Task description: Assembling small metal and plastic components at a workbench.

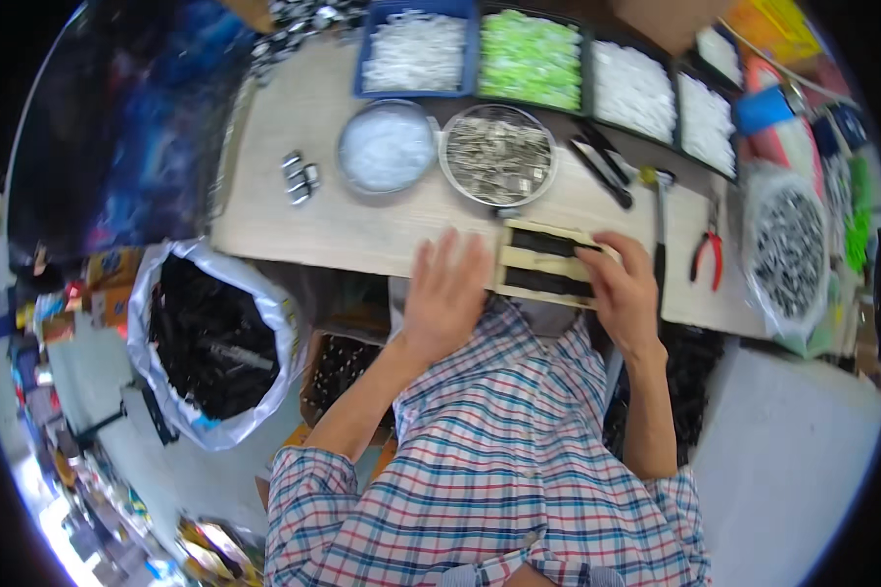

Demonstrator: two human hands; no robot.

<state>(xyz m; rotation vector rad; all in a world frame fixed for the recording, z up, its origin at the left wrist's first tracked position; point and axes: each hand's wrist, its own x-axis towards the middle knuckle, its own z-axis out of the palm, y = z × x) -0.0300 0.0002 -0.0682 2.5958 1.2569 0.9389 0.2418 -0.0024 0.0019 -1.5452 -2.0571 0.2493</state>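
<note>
At the near edge of the tabletop (362, 230), seen from the head camera, a pale wooden jig (548, 262) with two dark slots lies between the hands. The left hand (445, 293) rests flat, fingers spread and holding nothing, touching the jig's left end. The right hand (625, 292) curls over its right end, fingers bent on the frame; whether it pinches a small part I cannot tell. This looks like steadying or seating the jig, and the next move likely needs a firm, level hold from both sides. Beyond it stand a round dish (387, 147) of whitish bits and a round tin (499, 154) of shiny metal clips; red pliers (707, 256) lie to the right. A sack (215, 342) of black pieces sits below left
</note>
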